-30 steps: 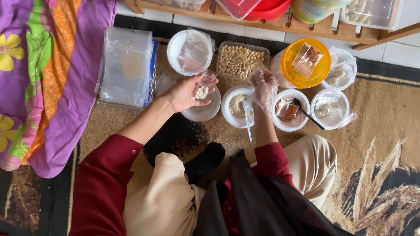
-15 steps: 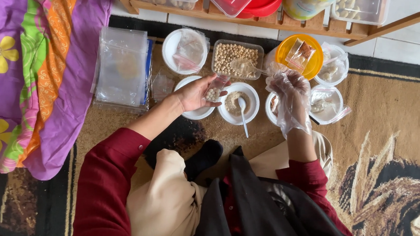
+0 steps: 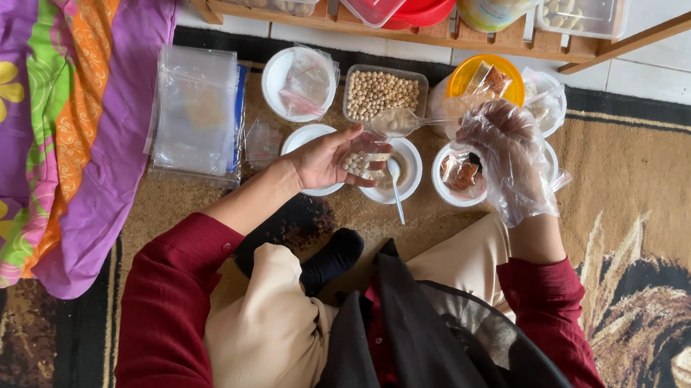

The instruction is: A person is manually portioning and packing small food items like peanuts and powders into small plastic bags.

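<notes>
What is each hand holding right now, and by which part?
The left hand cradles a small clear plastic pouch of pale nuts in its palm. The gloved right hand holds a clear plastic spoon by its handle end.

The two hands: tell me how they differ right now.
The right hand wears a clear plastic glove; the left hand is bare. The right holds a spoon of pale nuts, while the left cups a small clear bag of them. Both hover over white bowls.
</notes>
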